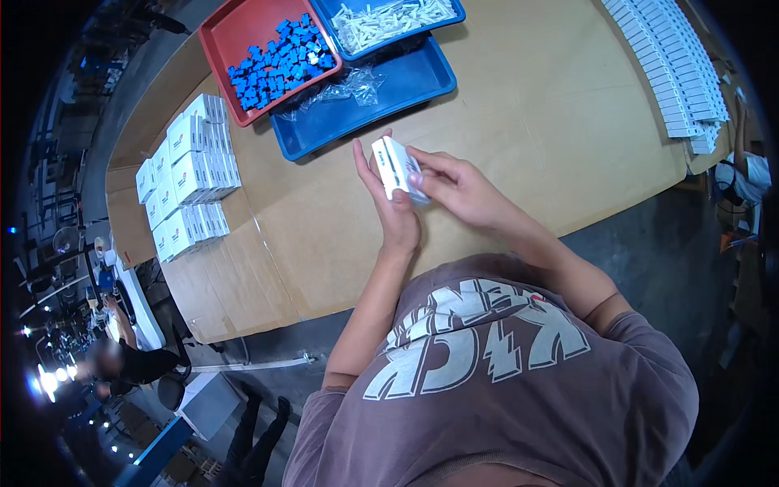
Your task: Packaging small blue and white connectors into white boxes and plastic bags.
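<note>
A small white box is held above the cardboard-covered table, just in front of the trays. A dark strip runs along its left face. My left hand cradles it from the left and below, with the thumb against its lower edge and the fingers partly hidden behind it. From the right, my right hand grips the same box, thumb and fingers pressed on its side. Whether the box's flap is open cannot be made out.
Beyond my hands stand a red tray of blue plastic pieces, a blue tray of white pieces and a blue tray with clear bags. White boxes are stacked left; rows of white boxes line the far right. A person sits left.
</note>
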Demonstrator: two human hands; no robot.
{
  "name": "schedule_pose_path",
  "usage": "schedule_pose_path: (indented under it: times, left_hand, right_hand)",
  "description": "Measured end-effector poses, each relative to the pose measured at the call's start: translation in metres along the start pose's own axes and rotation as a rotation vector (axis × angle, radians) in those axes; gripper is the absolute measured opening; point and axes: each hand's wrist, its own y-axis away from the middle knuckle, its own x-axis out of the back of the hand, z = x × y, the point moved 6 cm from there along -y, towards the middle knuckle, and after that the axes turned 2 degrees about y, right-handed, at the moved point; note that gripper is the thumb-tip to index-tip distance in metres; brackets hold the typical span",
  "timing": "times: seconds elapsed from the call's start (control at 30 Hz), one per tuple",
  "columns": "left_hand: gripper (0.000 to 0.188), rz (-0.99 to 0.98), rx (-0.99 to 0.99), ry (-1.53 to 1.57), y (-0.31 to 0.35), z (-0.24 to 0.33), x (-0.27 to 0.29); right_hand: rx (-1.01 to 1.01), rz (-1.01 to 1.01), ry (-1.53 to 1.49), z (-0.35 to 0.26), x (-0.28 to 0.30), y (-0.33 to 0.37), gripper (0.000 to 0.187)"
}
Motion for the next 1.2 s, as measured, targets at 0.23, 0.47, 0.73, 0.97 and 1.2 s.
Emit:
schedule_pose_path:
  times: [0.23,0.47,0.73,0.97,1.2]
  left_hand:
    - [0.085,0.213,0.429,0.458,0.004,-0.025,0.014]
    - [0.071,-0.006,0.845,0.652,0.028,-0.001,-0.022]
    - [0.065,-0.035,0.816,0.771,0.033,-0.009,-0.012]
    - [0.064,0.018,0.837,0.832,0.034,-0.029,-0.004]
    - [0.064,0.079,0.676,0.918,0.03,-0.034,0.011]
  right_hand:
    - [0.474,0.158,0.807,-0.045,0.005,0.026,0.09]
    - [0.924,0.094,0.938,-0.048,-0.003,0.02,0.079]
    - [1.003,0.067,0.713,-0.036,-0.011,0.013,0.067]
    - [0.964,0.099,0.626,-0.032,-0.011,0.011,0.061]
    - [0.599,0.342,0.166,-0.032,0.039,-0.025,0.038]
